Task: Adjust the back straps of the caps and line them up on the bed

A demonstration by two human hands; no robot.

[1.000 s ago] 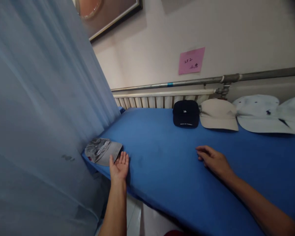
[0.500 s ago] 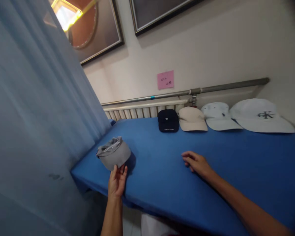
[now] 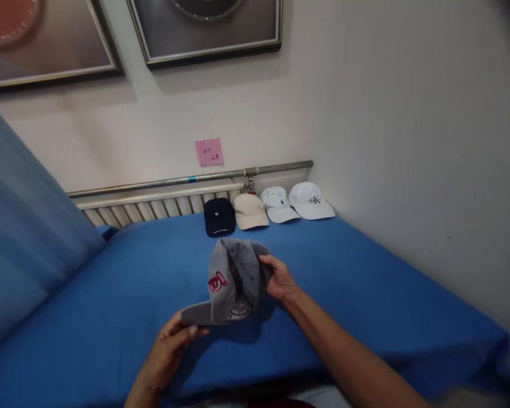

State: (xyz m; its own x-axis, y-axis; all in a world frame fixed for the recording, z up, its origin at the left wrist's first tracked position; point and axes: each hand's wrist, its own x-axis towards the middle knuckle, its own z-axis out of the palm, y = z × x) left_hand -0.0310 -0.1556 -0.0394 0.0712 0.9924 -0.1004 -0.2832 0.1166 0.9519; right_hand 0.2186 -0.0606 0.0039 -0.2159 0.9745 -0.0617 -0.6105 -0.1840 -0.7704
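A grey baseball cap (image 3: pixel 233 277) is held up over the blue-covered table (image 3: pixel 131 294), its crown dented inward and a red patch on its side. My left hand (image 3: pixel 170 343) pinches the brim at the lower left, thumb on top. On the other side, my right hand (image 3: pixel 279 277) grips the edge of the crown, its fingers partly hidden behind the fabric. Beyond the grey cap stand a black cap (image 3: pixel 219 216), a beige cap (image 3: pixel 250 212), a pale cap with a small dark logo (image 3: pixel 278 204) and a white cap with CK lettering (image 3: pixel 310 201), side by side.
A radiator (image 3: pixel 153 207) and a metal pipe (image 3: pixel 161 184) run along the wall behind the table. A blue curtain (image 3: pixel 21 226) hangs at the left. A pink note (image 3: pixel 209 152) is stuck on the wall beneath framed pictures (image 3: pixel 215 59).
The grey cap has risen from the table's left side and moved to the middle, turned over. My right hand has taken hold of it. The view has swung right.
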